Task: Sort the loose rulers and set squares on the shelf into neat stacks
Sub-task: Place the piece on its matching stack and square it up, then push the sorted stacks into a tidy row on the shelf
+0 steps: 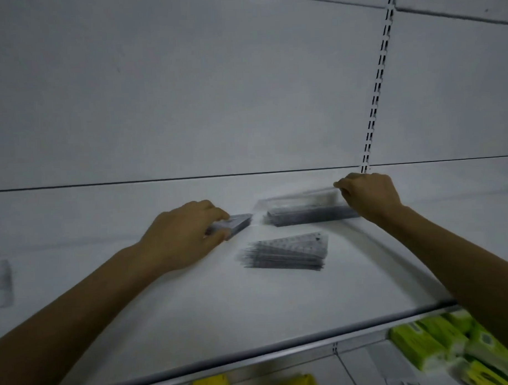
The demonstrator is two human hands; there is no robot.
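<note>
My left hand (pixel 179 238), centre left of the frame, curls round a small pile of set squares (pixel 233 223). My right hand (pixel 371 194), right of centre, pinches the end of what looks like a clear ruler (pixel 302 198) over the ruler stack (pixel 308 215). Below centre, a fanned pile (pixel 286 253) looks unsquared, so I judge the sorting partway done. The shelf (pixel 193 309) offers bare room forward, and its front lip (pixel 252 355) crosses the bottom of the frame.
</note>
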